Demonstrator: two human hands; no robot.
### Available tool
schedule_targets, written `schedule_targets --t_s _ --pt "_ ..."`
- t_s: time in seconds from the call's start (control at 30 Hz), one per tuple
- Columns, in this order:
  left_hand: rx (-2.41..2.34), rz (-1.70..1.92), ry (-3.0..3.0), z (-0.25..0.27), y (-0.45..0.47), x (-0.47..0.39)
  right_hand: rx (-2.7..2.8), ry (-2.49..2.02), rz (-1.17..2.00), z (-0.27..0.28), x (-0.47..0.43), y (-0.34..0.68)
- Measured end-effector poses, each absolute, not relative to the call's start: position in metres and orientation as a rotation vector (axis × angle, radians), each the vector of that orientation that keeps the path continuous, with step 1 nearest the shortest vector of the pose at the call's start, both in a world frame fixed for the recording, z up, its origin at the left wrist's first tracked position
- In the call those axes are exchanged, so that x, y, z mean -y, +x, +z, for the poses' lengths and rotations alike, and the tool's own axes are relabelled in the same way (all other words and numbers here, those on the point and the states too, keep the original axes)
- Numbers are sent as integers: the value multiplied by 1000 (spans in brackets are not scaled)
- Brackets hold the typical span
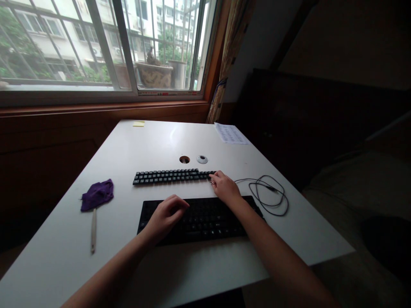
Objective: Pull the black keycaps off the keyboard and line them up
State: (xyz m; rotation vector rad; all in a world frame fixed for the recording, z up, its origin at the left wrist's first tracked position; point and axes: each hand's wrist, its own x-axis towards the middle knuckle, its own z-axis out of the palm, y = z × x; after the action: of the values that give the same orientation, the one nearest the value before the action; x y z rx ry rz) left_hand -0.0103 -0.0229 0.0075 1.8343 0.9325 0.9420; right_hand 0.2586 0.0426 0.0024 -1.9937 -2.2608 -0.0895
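Note:
A black keyboard point(199, 229) lies near the front of a white desk. Behind it, loose black keycaps point(160, 176) are lined up in several rows. My right hand point(224, 186) reaches over the keyboard to the right end of these rows. Its thumb and fingers are pinched on a small dark keycap point(209, 176). Over the left half of the keyboard hovers my left hand point(168, 211), its fingers curled in towards the thumb. Whatever may be between those fingers is hidden from view.
A purple cloth point(98, 194) and a pale stick-like handle point(93, 231) lie at the left. A looped black cable point(272, 188) is at the right. Farther back are a cable hole point(184, 159), a round cover point(202, 159), a printed sheet point(231, 133) and a yellow note point(138, 124).

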Motion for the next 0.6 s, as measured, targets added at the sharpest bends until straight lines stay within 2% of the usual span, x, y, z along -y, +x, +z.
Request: schedule_targets --t_s 0.6 --pt "-927 939 1835 7 -9 22 2294 -2003 -70 2 -43 257"
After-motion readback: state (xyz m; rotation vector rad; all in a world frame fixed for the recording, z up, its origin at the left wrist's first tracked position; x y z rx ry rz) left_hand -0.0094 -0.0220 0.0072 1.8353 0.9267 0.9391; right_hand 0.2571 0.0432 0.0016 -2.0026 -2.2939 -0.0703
